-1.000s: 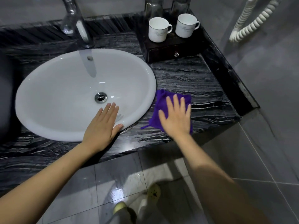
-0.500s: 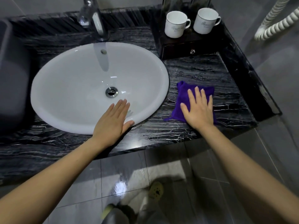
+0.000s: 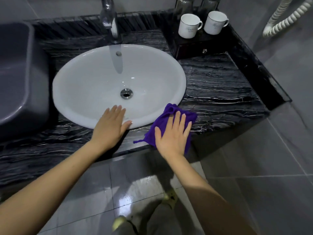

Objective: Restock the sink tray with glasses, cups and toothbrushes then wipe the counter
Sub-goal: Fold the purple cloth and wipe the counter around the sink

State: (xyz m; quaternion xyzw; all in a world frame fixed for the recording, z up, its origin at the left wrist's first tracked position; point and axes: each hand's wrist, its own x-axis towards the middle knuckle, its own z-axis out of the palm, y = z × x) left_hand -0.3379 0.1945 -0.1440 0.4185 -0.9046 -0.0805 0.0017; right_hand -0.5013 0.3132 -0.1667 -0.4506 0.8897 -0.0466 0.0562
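A purple cloth (image 3: 171, 114) lies on the black marble counter (image 3: 220, 85) at its front edge, just right of the sink. My right hand (image 3: 172, 136) presses flat on the cloth with fingers spread. My left hand (image 3: 110, 126) rests flat on the front rim of the white sink (image 3: 88, 82), holding nothing. At the back right, a dark wooden tray (image 3: 194, 48) carries two white cups (image 3: 188, 26) (image 3: 215, 22), with two clear glasses (image 3: 183, 4) partly cut off behind them. No toothbrushes are visible.
A chrome tap (image 3: 110, 19) stands behind the sink. A dark grey bin or basin (image 3: 18, 73) sits at the left. A white coiled cord (image 3: 286, 16) hangs at the upper right. Grey floor tiles and my shoes (image 3: 169, 197) show below the counter edge.
My right hand has slid the cloth left and toward me along the counter's front edge, close to the sink rim. My left hand stays on the rim. The view has shifted left.
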